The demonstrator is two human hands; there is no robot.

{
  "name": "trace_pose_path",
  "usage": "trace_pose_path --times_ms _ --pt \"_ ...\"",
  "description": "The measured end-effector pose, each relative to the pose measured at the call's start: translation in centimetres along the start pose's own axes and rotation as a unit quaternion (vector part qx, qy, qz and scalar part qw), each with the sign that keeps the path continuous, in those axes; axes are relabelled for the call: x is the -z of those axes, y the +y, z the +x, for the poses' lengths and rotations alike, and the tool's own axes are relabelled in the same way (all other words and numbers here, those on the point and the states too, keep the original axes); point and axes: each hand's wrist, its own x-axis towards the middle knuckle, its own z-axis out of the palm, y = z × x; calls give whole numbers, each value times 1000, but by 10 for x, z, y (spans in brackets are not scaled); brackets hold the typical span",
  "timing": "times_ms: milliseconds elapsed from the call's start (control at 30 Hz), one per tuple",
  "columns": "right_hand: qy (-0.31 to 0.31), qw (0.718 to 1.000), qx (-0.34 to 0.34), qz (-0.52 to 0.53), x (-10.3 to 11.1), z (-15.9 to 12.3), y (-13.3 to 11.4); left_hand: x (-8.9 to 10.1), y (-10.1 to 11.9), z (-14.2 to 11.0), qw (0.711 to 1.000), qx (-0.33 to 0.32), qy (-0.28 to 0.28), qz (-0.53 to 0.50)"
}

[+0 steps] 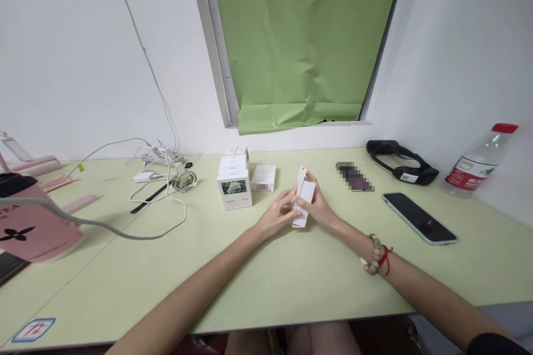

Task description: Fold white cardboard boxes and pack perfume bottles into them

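Observation:
A small white carton (pixel 303 199) with its top flap open stands tilted over the middle of the pale green table (pixel 266 283). My right hand (pixel 320 206) grips it from the right side and my left hand (pixel 277 213) pinches its lower left edge. Just to the left stands a row of white boxes (pixel 234 180), the front one printed with a white flower. Behind them lies another small white box (pixel 264 178) on its side.
A phone (pixel 419 217) lies face up on the right, a second blurred-out device (pixel 354 176) and a black headband (pixel 402 162) behind it. A water bottle (pixel 479 162) leans at the far right. White cables and chargers (pixel 162 172) and a pink item (pixel 29 222) sit left.

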Motion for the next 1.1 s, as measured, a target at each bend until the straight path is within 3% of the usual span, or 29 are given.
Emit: trace_pose_path --times_ms 500,667,867,967,1100 --pt "30 999 -19 4 0 3 -2 -2 2 -1 1000 -8 9 13" --pt "90 993 -57 57 7 9 -3 -2 2 -2 996 -55 -23 73" --pt "64 985 -137 81 8 6 1 -5 4 -2 977 -45 24 208" --pt "56 985 -137 84 7 5 0 -5 3 -2 963 -27 40 267" --pt "69 986 -135 72 7 6 -2 -1 5 -3 961 -37 29 271"
